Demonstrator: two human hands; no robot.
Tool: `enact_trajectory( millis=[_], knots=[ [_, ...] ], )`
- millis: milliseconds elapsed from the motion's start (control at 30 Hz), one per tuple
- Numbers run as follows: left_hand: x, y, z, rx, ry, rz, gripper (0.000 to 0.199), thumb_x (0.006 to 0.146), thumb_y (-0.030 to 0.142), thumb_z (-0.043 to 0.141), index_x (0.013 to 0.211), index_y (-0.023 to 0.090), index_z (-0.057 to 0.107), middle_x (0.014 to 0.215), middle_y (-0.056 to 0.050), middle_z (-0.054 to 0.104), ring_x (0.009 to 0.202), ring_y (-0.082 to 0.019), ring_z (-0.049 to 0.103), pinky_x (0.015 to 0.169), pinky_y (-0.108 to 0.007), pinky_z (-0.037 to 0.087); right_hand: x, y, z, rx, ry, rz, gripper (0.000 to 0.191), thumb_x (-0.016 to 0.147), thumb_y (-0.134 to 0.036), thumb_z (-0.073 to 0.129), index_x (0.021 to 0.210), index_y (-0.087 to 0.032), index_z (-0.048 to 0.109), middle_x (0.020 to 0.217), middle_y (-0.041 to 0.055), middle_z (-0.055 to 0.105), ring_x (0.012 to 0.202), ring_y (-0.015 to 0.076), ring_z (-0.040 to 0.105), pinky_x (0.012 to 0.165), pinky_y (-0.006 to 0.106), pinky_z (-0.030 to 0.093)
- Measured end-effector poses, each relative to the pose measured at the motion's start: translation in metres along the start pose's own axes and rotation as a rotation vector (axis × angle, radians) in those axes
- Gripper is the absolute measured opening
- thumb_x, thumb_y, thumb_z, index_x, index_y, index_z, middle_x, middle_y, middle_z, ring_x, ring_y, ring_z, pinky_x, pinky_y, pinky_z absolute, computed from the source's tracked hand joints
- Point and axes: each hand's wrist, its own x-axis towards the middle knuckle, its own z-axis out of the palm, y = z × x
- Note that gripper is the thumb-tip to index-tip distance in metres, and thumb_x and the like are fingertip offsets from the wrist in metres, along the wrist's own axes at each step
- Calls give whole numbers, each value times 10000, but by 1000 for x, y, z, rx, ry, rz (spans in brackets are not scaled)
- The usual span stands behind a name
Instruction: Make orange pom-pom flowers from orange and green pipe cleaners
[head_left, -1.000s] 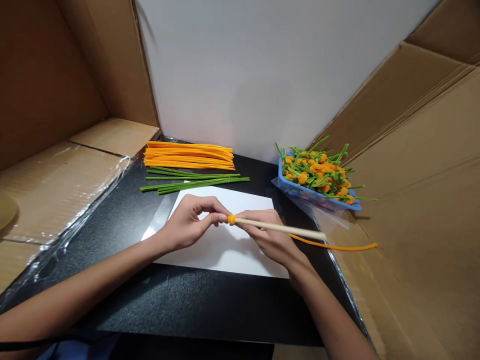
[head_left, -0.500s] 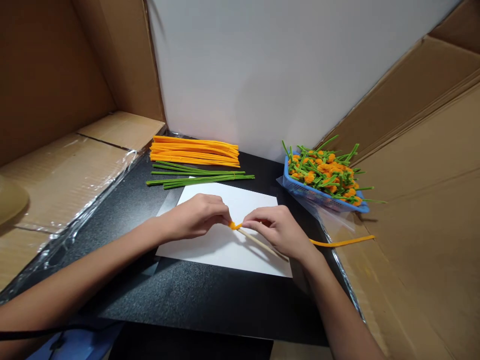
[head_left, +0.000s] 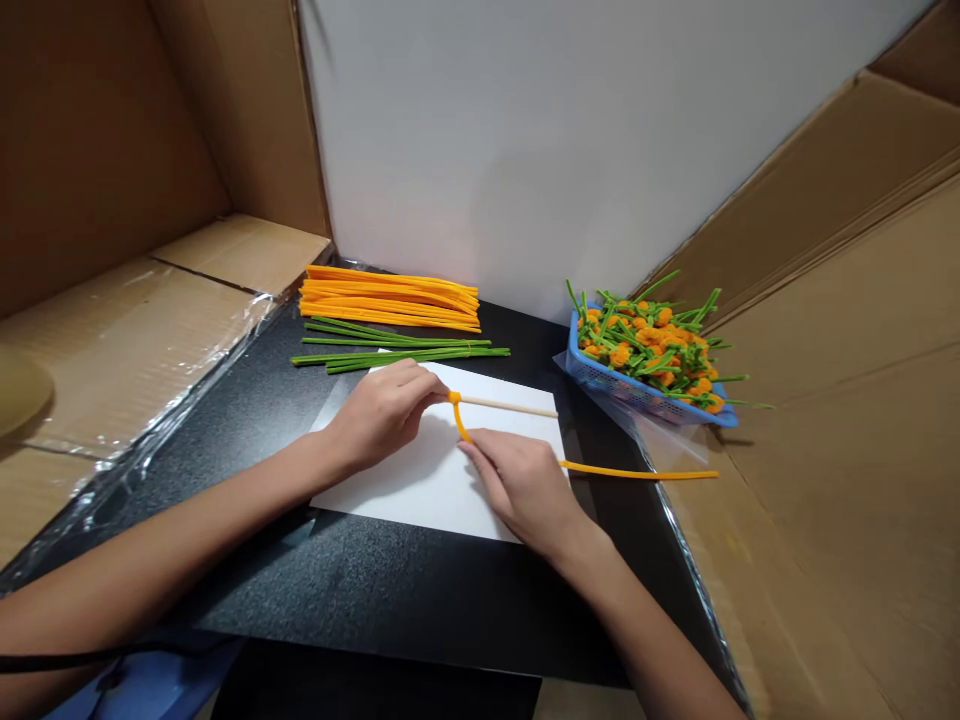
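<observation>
Above a white sheet of paper (head_left: 427, 490), my left hand (head_left: 394, 410) pinches the end of a thin wooden stick (head_left: 510, 405), where an orange pipe cleaner (head_left: 637, 472) is wound around it. The stick points right. My right hand (head_left: 525, 485) is closed on the same pipe cleaner, a little below the stick. A short curved length runs between the winding and my right fingertips, and the long tail comes out beyond the hand to the right. My left fingertips partly hide the wound end.
A bundle of orange pipe cleaners (head_left: 390, 300) lies at the back left, with green pipe cleaners (head_left: 397, 355) in front. A blue basket (head_left: 622, 382) of orange and green pieces stands at the back right. Cardboard walls (head_left: 847, 300) flank the black table (head_left: 360, 590).
My left hand has moved slightly up with the stick, which now lies nearly level. My right hand has moved down and left, drawing the pipe cleaner below the stick.
</observation>
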Motion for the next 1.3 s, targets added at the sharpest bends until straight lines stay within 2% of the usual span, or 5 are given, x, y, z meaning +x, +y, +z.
enact_trajectory(
  millis=[133,333,667,967,1300],
  knots=[
    [2,-4,-4,-49,-263,99,210,938,82,475,899,142,672,805,-65,688,746,-168,614,652,-261,462,0,18,-22,-58,177,8,206,976,-245,532,934,-161,715,897,82,754,809,191,684,755,276,457],
    [15,7,-23,-554,-511,-47,110,918,169,593,897,171,701,839,-41,741,755,-129,673,699,-214,482,3,39,-38,291,-113,117,266,960,-336,565,842,-177,744,742,9,726,589,116,589,585,229,415],
    [8,2,-13,-205,-10,-138,120,919,182,584,871,152,689,811,-53,725,725,-148,635,670,-256,476,1,8,-10,60,-119,54,305,1000,-297,471,844,-159,694,715,33,697,631,149,614,608,248,402],
    [13,4,-21,-400,-390,36,198,936,155,529,883,163,720,794,-58,729,715,-133,654,659,-226,503,2,33,-37,114,30,75,241,970,-284,539,866,-180,729,793,35,739,666,148,638,640,243,439],
    [9,9,-11,-539,-98,-302,158,902,265,622,845,143,703,779,-50,724,671,-134,638,608,-238,498,-3,8,0,-11,-231,-57,311,1011,-331,459,829,-187,668,742,24,710,659,149,627,608,238,370]
  ],
)
